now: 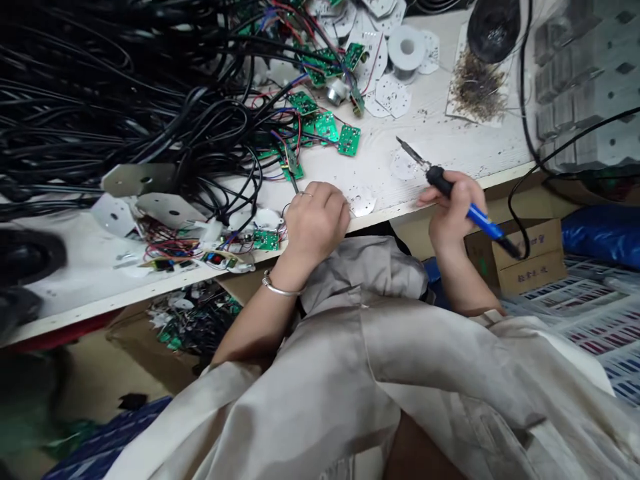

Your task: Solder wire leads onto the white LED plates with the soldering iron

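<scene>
In my right hand (453, 213) is a soldering iron (481, 220) with a blue handle and black grip, its tip pointing up and left above the bench. My left hand (319, 217), a silver bangle on its wrist, rests at the bench edge with fingers curled. A thin dark piece shows at its fingertips, but what they hold is hidden. Just beyond lies a small green circuit board (293, 165) with wires. Another green board (349, 140) sits farther right. White perforated discs (363, 202) lie flat beside my left hand.
Black cables (125, 100) heap over the bench's left side. A solder spool (406, 52) stands at the back, near a pad of brown wire scraps (477, 90). The iron's black cord (513, 207) loops at right. Below are a cardboard box (530, 257) and gridded trays (590, 320).
</scene>
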`<act>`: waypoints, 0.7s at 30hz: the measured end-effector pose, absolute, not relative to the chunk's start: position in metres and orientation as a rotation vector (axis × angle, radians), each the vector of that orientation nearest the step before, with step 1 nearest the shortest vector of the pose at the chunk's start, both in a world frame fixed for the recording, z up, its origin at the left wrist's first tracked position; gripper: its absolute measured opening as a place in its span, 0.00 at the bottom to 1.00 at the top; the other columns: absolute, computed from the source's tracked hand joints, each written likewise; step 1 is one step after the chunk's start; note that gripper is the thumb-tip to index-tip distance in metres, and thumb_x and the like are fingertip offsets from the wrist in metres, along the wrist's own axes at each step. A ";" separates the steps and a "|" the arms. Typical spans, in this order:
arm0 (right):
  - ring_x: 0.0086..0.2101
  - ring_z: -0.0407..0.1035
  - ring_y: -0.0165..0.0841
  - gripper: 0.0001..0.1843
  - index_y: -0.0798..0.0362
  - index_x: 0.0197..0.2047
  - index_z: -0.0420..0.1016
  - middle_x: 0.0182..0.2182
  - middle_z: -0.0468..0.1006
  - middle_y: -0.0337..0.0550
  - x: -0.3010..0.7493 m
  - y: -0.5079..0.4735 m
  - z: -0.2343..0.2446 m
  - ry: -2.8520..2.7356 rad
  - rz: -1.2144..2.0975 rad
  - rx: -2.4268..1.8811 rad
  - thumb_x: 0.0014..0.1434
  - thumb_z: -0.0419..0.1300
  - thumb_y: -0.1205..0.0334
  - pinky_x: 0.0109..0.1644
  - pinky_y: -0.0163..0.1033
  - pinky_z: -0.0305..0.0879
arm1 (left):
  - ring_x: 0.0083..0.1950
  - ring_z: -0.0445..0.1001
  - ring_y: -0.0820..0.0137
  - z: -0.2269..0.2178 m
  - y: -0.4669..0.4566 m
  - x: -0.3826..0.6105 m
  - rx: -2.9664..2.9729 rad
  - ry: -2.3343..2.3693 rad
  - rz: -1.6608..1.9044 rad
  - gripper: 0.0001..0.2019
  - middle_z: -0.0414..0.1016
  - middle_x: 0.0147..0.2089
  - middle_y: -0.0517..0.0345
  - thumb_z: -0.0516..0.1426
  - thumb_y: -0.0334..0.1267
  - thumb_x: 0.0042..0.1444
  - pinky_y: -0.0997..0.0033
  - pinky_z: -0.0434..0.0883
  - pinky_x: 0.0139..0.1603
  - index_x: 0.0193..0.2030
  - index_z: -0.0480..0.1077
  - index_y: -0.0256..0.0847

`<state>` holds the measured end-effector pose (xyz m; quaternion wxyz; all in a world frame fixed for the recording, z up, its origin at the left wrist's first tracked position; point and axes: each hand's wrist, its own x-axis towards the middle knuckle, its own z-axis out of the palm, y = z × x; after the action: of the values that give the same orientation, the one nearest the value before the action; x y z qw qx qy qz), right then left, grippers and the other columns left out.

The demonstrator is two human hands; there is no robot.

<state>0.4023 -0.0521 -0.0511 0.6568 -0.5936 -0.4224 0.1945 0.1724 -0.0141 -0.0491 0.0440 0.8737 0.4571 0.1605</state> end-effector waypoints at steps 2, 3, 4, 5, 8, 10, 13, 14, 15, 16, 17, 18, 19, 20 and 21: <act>0.32 0.80 0.31 0.15 0.48 0.50 0.76 0.32 0.84 0.37 0.383 -0.061 -0.052 -1.274 0.420 -1.337 0.69 0.55 0.50 0.40 0.41 0.80 | 0.45 0.74 0.59 -0.051 -0.015 0.172 2.677 1.404 0.488 0.13 0.79 0.42 0.47 0.50 0.38 0.70 0.59 0.66 0.40 0.40 0.74 0.40; 0.38 0.81 0.33 0.14 0.48 0.51 0.75 0.37 0.85 0.40 0.377 -0.063 -0.054 -1.453 0.367 -1.308 0.69 0.56 0.52 0.46 0.43 0.80 | 0.45 0.74 0.59 -0.051 -0.015 0.172 2.672 1.404 0.497 0.13 0.79 0.42 0.47 0.50 0.38 0.70 0.59 0.66 0.41 0.40 0.74 0.40; 0.41 0.81 0.34 0.13 0.47 0.52 0.75 0.39 0.85 0.41 0.372 -0.063 -0.057 -1.613 0.294 -1.261 0.69 0.56 0.54 0.49 0.44 0.79 | 0.45 0.74 0.59 -0.052 -0.015 0.172 2.665 1.403 0.514 0.13 0.80 0.42 0.48 0.50 0.38 0.70 0.59 0.66 0.41 0.40 0.74 0.41; 0.42 0.80 0.34 0.12 0.47 0.52 0.75 0.39 0.84 0.42 0.370 -0.062 -0.060 -1.734 0.215 -1.212 0.69 0.56 0.55 0.49 0.43 0.78 | 0.45 0.74 0.59 -0.052 -0.015 0.171 2.655 1.399 0.537 0.12 0.80 0.42 0.48 0.50 0.38 0.70 0.59 0.66 0.42 0.39 0.74 0.41; 0.39 0.78 0.32 0.12 0.49 0.53 0.73 0.37 0.83 0.42 0.370 -0.056 -0.069 -1.877 0.062 -1.137 0.69 0.55 0.61 0.48 0.40 0.77 | 0.46 0.74 0.61 -0.054 -0.015 0.171 2.609 1.381 0.614 0.11 0.80 0.43 0.49 0.51 0.38 0.69 0.59 0.66 0.44 0.38 0.73 0.42; 0.39 0.78 0.32 0.12 0.50 0.54 0.73 0.37 0.83 0.42 0.372 -0.054 -0.071 -1.874 0.019 -1.132 0.69 0.55 0.61 0.46 0.39 0.77 | 0.46 0.75 0.62 -0.056 -0.015 0.170 2.567 1.389 0.653 0.10 0.81 0.44 0.50 0.52 0.36 0.68 0.59 0.67 0.45 0.37 0.73 0.42; 0.38 0.79 0.32 0.12 0.49 0.53 0.73 0.37 0.84 0.42 0.374 -0.054 -0.069 -1.861 0.054 -1.118 0.69 0.55 0.61 0.46 0.39 0.77 | 0.47 0.75 0.63 -0.057 -0.016 0.169 2.494 1.402 0.685 0.07 0.81 0.45 0.52 0.54 0.34 0.65 0.61 0.68 0.45 0.36 0.72 0.43; 0.38 0.79 0.32 0.12 0.49 0.53 0.73 0.38 0.84 0.41 0.375 -0.055 -0.067 -1.851 0.105 -1.118 0.69 0.55 0.60 0.46 0.40 0.78 | 0.47 0.76 0.63 -0.057 -0.016 0.169 2.467 1.398 0.690 0.07 0.81 0.45 0.53 0.54 0.34 0.64 0.61 0.68 0.45 0.35 0.72 0.43; 0.39 0.80 0.32 0.12 0.48 0.53 0.74 0.38 0.85 0.42 0.375 -0.058 -0.064 -1.827 0.176 -1.127 0.70 0.55 0.58 0.47 0.40 0.78 | 0.48 0.76 0.64 -0.056 -0.016 0.168 2.443 1.392 0.694 0.07 0.81 0.45 0.53 0.55 0.34 0.64 0.61 0.69 0.46 0.35 0.72 0.43; 0.40 0.80 0.33 0.12 0.48 0.52 0.74 0.39 0.85 0.42 0.375 -0.060 -0.061 -1.781 0.263 -1.151 0.70 0.55 0.57 0.48 0.41 0.79 | 0.48 0.76 0.64 -0.056 -0.016 0.168 2.422 1.387 0.702 0.07 0.81 0.45 0.54 0.55 0.34 0.63 0.61 0.69 0.47 0.35 0.71 0.43; 0.40 0.81 0.33 0.12 0.47 0.52 0.75 0.38 0.86 0.41 0.375 -0.063 -0.059 -1.708 0.359 -1.189 0.70 0.55 0.55 0.48 0.42 0.79 | 0.48 0.76 0.64 -0.055 -0.017 0.168 2.409 1.386 0.714 0.06 0.81 0.46 0.54 0.55 0.33 0.63 0.61 0.70 0.47 0.35 0.71 0.43; 0.39 0.81 0.33 0.12 0.47 0.51 0.75 0.36 0.86 0.40 0.375 -0.067 -0.057 -1.610 0.455 -1.231 0.70 0.55 0.53 0.47 0.42 0.80 | 0.48 0.77 0.64 -0.055 -0.017 0.168 2.406 1.388 0.727 0.06 0.81 0.46 0.54 0.55 0.32 0.62 0.61 0.70 0.47 0.34 0.71 0.43; 0.35 0.81 0.33 0.13 0.46 0.49 0.76 0.33 0.85 0.38 0.374 -0.069 -0.055 -1.490 0.539 -1.263 0.70 0.55 0.52 0.44 0.42 0.80 | 0.48 0.77 0.64 -0.055 -0.017 0.168 2.410 1.393 0.736 0.06 0.82 0.45 0.55 0.55 0.32 0.62 0.61 0.71 0.47 0.34 0.71 0.43; 0.30 0.80 0.31 0.14 0.46 0.47 0.77 0.28 0.83 0.35 0.374 -0.072 -0.055 -1.360 0.602 -1.281 0.70 0.54 0.50 0.38 0.40 0.79 | 0.48 0.78 0.65 -0.055 -0.017 0.168 2.418 1.398 0.741 0.07 0.82 0.45 0.55 0.55 0.31 0.61 0.61 0.71 0.48 0.33 0.71 0.43; 0.24 0.77 0.29 0.15 0.46 0.44 0.78 0.23 0.79 0.32 0.374 -0.073 -0.055 -1.241 0.648 -1.285 0.70 0.54 0.48 0.31 0.37 0.77 | 0.48 0.78 0.65 -0.056 -0.017 0.168 2.425 1.400 0.742 0.07 0.82 0.45 0.55 0.55 0.31 0.61 0.61 0.72 0.48 0.33 0.71 0.43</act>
<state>0.3740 -0.0732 -0.0552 0.5816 -0.5501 -0.5312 0.2773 0.1681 -0.0168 -0.0555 0.1221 0.8310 0.4795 0.2543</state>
